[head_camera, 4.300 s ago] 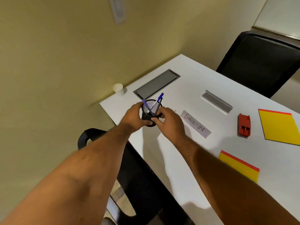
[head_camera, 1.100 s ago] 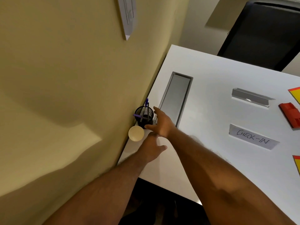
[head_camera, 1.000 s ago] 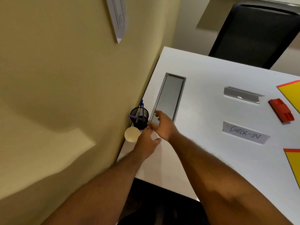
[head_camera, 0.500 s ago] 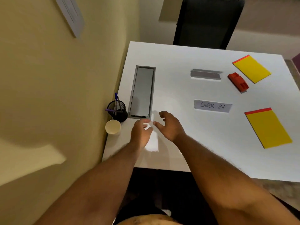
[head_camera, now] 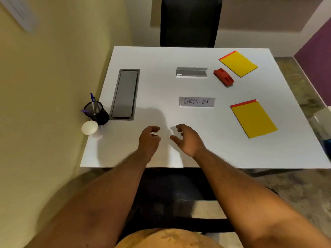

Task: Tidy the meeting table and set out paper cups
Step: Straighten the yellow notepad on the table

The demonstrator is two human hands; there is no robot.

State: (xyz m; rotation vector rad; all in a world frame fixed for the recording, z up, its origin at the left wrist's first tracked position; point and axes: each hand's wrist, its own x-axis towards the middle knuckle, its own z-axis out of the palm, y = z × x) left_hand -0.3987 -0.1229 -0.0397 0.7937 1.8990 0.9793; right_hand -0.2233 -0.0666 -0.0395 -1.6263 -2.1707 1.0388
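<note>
A white paper cup (head_camera: 89,127) stands at the near left corner of the white table (head_camera: 179,151), touching a black mesh pen holder (head_camera: 97,112) with purple pens. Both stand against the wall edge. My left hand (head_camera: 149,140) and my right hand (head_camera: 188,139) hover over the near middle of the table, fingers loosely curled, holding nothing. Farther out lie a CHECK-IN label (head_camera: 197,101), a grey sign holder (head_camera: 191,72), a red stapler (head_camera: 223,77) and two yellow notepads (head_camera: 238,63) (head_camera: 253,119).
A grey cable hatch (head_camera: 125,94) is set into the table's left side. A black chair (head_camera: 189,22) stands at the far edge and another chair (head_camera: 172,196) sits under the near edge. The yellow wall (head_camera: 53,86) runs along the left.
Both hands let go of the pen holder after setting it beside the cup, then drew back toward the table's near middle. My view swung right, showing the whole table.
</note>
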